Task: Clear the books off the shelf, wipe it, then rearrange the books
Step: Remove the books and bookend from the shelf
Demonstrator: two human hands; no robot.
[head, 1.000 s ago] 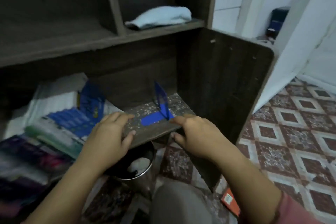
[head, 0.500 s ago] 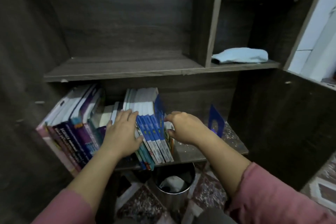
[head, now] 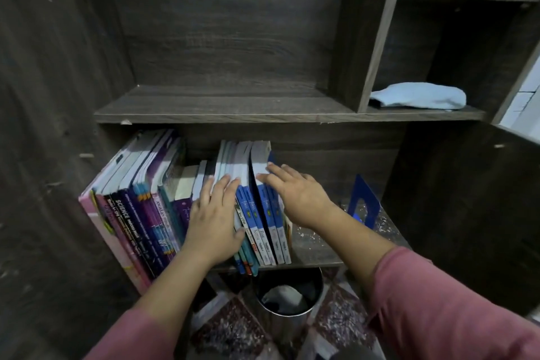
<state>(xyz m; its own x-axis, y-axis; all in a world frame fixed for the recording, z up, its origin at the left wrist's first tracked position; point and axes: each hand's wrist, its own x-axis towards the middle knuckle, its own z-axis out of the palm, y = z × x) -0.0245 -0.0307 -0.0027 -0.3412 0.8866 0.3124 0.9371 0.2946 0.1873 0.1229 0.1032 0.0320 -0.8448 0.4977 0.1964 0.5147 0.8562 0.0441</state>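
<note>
Your left hand (head: 214,222), right hand (head: 295,196) lie flat on blue books (head: 263,222), fingers straight (nothing gripped). Squeeze stack between palms, move upright.

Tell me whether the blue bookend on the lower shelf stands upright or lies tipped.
Upright: the blue metal bookend stands with its plate rising off the speckled shelf, clear of the row of books.
</note>
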